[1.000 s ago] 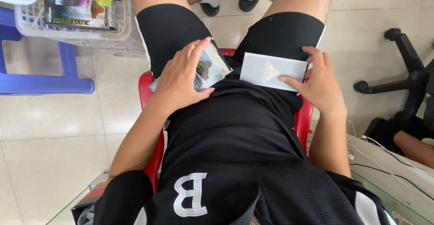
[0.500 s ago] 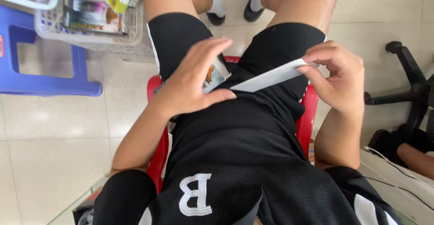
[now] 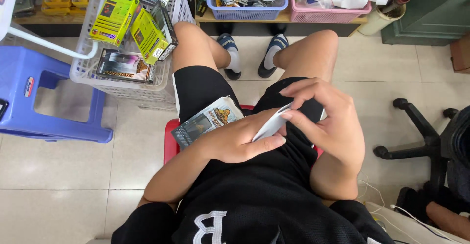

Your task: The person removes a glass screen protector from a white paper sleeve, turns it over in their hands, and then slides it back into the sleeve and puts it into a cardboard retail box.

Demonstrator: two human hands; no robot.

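Both hands grasp a white card over the lap: right hand pinches its upper end, left hand supports below, its long axis slanting up-right.

Small shop/stockroom: baskets of boxed goods, shelf bins, tiled floor.

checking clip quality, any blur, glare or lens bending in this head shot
Head view: even indoor light, soft shadows under the blue stool; left hand, right hand and white card sharp; faint sheen on the floor tiles; wide-lens bending along the edges.
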